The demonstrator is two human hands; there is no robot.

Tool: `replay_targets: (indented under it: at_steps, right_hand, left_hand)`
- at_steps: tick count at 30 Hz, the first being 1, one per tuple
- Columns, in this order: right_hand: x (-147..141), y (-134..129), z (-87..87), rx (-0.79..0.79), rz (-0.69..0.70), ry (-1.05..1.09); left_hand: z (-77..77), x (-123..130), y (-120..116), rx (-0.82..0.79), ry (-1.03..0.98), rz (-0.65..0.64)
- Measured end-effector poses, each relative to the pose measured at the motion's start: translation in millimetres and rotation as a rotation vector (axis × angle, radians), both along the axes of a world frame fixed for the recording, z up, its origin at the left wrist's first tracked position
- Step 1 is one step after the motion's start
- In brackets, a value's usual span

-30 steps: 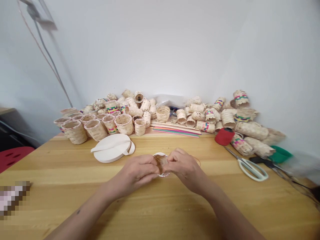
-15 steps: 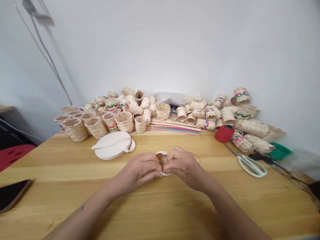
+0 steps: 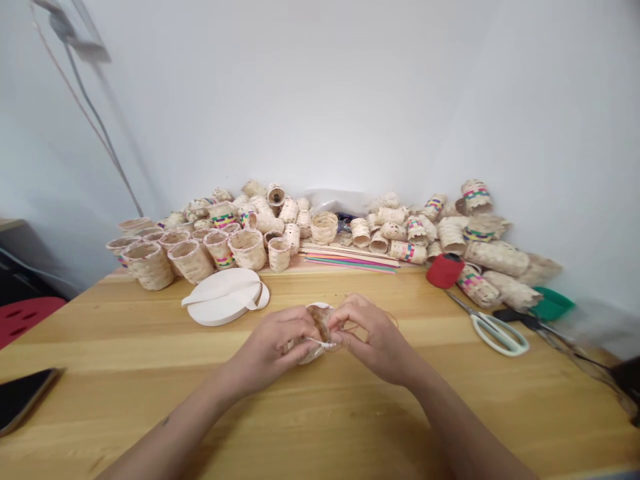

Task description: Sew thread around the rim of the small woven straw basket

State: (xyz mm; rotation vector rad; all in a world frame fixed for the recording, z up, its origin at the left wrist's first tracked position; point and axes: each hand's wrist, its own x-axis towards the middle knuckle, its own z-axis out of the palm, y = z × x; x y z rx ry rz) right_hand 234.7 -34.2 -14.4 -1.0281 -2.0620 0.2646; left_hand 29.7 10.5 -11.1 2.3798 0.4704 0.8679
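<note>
A small woven basket (image 3: 320,320) with a white band at its rim is between my hands, its opening facing up toward me. My left hand (image 3: 287,337) grips the left side of the basket, thumb and fingers pinched over the rim. At the right side of the rim my right hand (image 3: 361,328) is closed in a pinch; its fingertips touch the band, and what they hold is too small to make out. A thin orange-brown thread (image 3: 393,317) loops out beside my right hand.
A white tape roll (image 3: 223,298) lies left of my hands. Woven baskets (image 3: 148,265) line the back, with coloured strips (image 3: 350,261) among them. Scissors (image 3: 500,335) and a red-topped item (image 3: 445,271) lie right; a phone (image 3: 25,398) lies left.
The basket has tilted and more of its side shows below my left hand. My right fingers have lifted slightly from inside the basket to its rim. The view has shifted slightly.
</note>
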Motion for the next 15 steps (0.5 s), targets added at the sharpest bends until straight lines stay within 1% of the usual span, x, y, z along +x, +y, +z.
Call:
replay_targets:
  at_steps: [3,5,7,10,13,14,15]
  right_hand:
    - [-2.3,2.1,-3.1,0.259,-0.046,-0.032]
    - [-5.5,4.2,-6.7,0.402,-0.075,-0.066]
    - [-9.3,5.8,-10.9,0.469,-0.084,-0.110]
    - [-14.0,6.6,-16.1,0.530,-0.103,-0.164]
    - [-19.6,5.0,-17.1,0.611,-0.147,-0.191]
    - [-23.1,3.2,-16.4,0.627,-0.144,-0.193]
    - [-27.9,0.5,-15.2,0.616,-0.112,-0.197]
  left_hand:
    - [-4.1,2.9,2.1,-0.016,-0.086,0.112]
    - [-6.6,4.2,4.3,-0.045,-0.126,0.180]
    - [-8.3,5.0,5.5,-0.075,-0.152,0.202]
    - [-10.1,6.2,4.1,-0.093,-0.171,0.192]
    - [-13.1,7.9,1.3,-0.089,-0.181,0.202]
    - [-14.5,8.4,1.2,-0.086,-0.186,0.214]
    - [-16.0,8.5,1.9,-0.082,-0.193,0.236]
